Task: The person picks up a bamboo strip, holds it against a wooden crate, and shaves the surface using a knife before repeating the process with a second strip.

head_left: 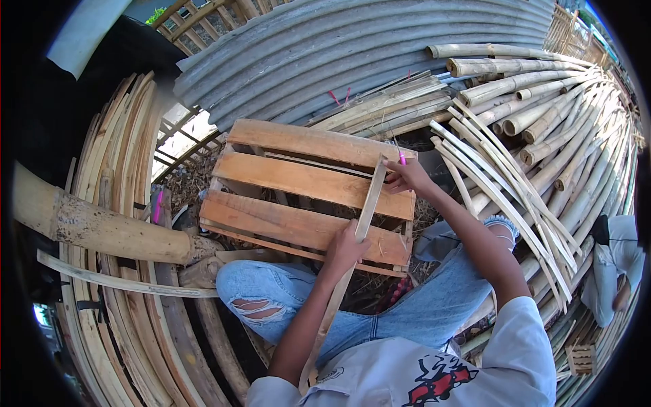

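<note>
Where the person sits on the ground in torn jeans, bamboo crowds in on every side: a thick bamboo log (102, 227) lies to the left over a fan of curved slats (119, 156), a bank of round bamboo poles (542, 102) is stacked to the right, and loose split strips (505, 203) sweep down beside the right knee. A corrugated metal sheet (352, 54) slopes behind everything. Straight ahead, between the knees and the sheet, stands a slatted wooden crate (298, 180). Through the gaps between its boards only shadow and litter show, so what it holds cannot be told. Across its top boards lies a long bamboo strip (371, 200), running from the far right corner back toward the person's chest. The left hand (346, 247) is closed around this strip at the crate's near edge, fingers wrapped over it. The right hand (407, 175) rests at the strip's far end with its fingertips pinched on a pink marker (402, 159), whose tip meets the strip there. Nothing lies between the hands and the strip. At the far right another person (614, 261) crouches among the poles, and near them sits a small wooden box (583, 358), its contents too small to make out.
</note>
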`<action>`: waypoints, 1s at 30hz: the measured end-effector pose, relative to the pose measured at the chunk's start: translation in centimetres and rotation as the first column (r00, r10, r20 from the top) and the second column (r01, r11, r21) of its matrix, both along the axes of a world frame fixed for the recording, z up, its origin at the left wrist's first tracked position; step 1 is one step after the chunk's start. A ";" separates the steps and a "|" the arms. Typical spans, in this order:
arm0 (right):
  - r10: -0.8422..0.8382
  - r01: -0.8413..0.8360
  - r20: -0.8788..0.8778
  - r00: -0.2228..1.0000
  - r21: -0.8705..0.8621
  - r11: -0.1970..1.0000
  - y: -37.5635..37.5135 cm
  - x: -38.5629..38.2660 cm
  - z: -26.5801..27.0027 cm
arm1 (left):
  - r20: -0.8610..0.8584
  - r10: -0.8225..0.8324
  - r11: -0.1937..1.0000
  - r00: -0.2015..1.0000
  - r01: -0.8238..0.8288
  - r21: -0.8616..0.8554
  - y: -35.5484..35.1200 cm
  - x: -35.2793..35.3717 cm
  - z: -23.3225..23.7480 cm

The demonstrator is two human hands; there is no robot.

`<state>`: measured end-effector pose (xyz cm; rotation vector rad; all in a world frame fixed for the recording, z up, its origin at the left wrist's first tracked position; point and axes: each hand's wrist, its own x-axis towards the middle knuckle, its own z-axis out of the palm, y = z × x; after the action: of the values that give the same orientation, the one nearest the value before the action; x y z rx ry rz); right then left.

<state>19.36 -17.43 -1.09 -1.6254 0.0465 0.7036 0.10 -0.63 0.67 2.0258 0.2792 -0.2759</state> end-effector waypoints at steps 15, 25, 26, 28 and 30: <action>-0.095 0.117 -0.072 0.993 0.439 0.891 -0.2 -0.6 3.1 | -0.355 -0.105 0.743 0.929 -0.164 -0.649 1.2 -5.6 2.8; -0.062 0.093 -0.081 0.995 0.472 0.877 1.1 -0.1 6.4 | -0.420 -0.169 0.405 0.892 -0.325 -0.855 4.3 -5.0 6.2; -0.046 0.076 -0.074 0.996 0.474 0.877 1.3 -0.5 6.9 | -0.397 -0.132 0.437 0.908 -0.306 -0.846 4.9 -4.5 7.1; -0.004 0.015 -0.027 1.000 0.424 0.906 2.0 -1.7 8.1 | -0.372 -0.049 0.469 0.927 -0.307 -0.828 6.0 -3.4 9.7; 0.086 -0.051 -0.054 0.995 0.460 0.886 2.7 -2.6 8.0 | -0.333 0.041 0.502 0.942 -0.307 -0.808 7.7 -2.2 12.3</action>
<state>16.80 -14.68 6.93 -1.1495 -0.1188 0.7625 -2.06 7.05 13.00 0.9343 0.4199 -0.4587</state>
